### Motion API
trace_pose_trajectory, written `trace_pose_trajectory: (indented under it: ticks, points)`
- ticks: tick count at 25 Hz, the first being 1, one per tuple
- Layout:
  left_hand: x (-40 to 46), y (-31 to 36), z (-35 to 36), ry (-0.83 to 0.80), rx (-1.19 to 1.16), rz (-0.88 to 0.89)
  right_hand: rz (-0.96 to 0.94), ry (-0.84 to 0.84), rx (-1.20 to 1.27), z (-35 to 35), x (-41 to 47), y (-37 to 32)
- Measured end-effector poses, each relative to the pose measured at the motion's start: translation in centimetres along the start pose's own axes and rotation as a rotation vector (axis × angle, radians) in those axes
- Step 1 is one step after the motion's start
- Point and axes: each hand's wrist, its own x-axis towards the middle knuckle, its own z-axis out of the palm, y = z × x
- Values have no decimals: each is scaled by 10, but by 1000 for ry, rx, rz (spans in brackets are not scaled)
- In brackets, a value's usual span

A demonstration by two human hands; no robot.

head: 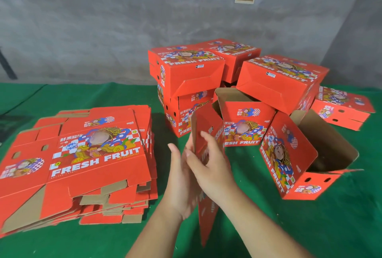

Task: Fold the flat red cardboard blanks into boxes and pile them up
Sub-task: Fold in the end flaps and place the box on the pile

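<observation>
Here, a flat red cardboard blank stands up on its edge in the middle of the green cloth table, seen almost edge-on, with its top near the boxes behind and its lower end pointing down toward the person. There is bare green cloth in front of it and to its right, and a narrow green strip on its left. The blank is red with white letters and a brown edge. The left hand lies flat against its left side with straight fingers. The right hand is on its right side, with fingers bent over the edge and gripping it. The two hands are close together, with the blank between them. To the left, near the table edge, lies a messy stack of flat red picture blanks. Just behind the held blank is a pile of folded red boxes. To the right, an open red box with a brown inside lies tipped on its side.
</observation>
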Motion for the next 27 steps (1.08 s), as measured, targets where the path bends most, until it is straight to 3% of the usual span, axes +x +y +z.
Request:
trace_pose_trajectory:
  ticks: [4, 10, 13, 16, 19, 23, 25, 27]
  points:
    - [-5, 0, -2, -47, -14, 50, -108, 126, 37, -7, -15, -3]
    - [17, -1, -27, 93, 472, 60, -245, 310, 111, -34, -8, 1]
    - [32, 12, -60, 348, 511, 105, -142, 475, 202, -61, 3, 12]
    - [44, 25, -92, 541, 449, 83, 59, 671, 620, -107, 23, 36]
    - [54, 24, -104, 519, 454, -12, 213, 704, 742, -135, 25, 68]
    - [57, 9, -96, 300, 623, -112, 280, 657, 659, -138, 24, 91]
    - [59, 4, -95, 350, 775, -45, 249, 642, 604, -136, 29, 91]
    - [61, 9, -104, 437, 723, 36, 231, 643, 594, -138, 32, 93]
